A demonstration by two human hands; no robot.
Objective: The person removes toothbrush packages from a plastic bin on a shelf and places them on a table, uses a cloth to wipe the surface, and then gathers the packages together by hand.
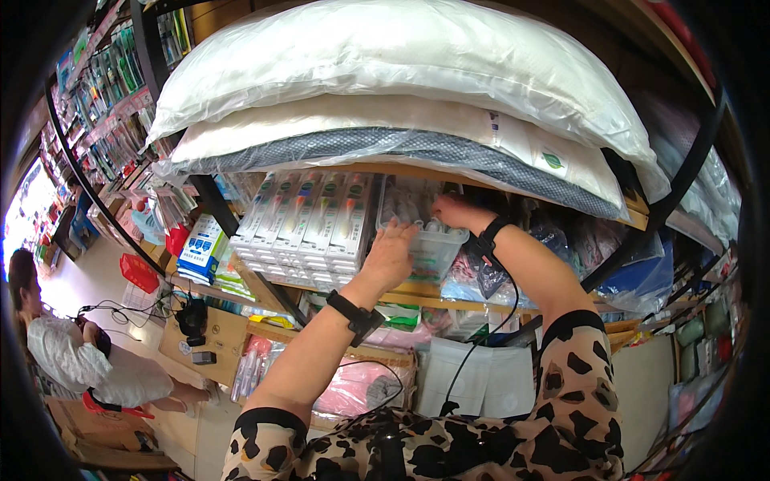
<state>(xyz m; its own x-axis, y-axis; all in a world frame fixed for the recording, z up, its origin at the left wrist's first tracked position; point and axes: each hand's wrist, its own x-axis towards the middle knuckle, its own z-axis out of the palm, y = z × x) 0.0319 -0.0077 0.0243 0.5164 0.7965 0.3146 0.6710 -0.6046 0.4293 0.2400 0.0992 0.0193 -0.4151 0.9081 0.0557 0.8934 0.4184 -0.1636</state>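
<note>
A clear plastic bin stands on the shelf in front of me, with whitish, clear-wrapped pieces inside; their kind is too blurred to tell. My left hand is closed over the bin's near left rim, fingertips over the edge. At the bin's right side, my right hand reaches under the upper shelf with its fingers curled over the contents. What those fingers hold, if anything, is hidden. Left of the bin and close to my left hand, several stacked toothbrush packs lie in rows.
Plastic-wrapped pillows bulge from the shelf above my hands. Bagged textiles fill the shelf to the right. Black shelf posts flank the space. A cable hangs from my right wristband. Another person sits at the lower left.
</note>
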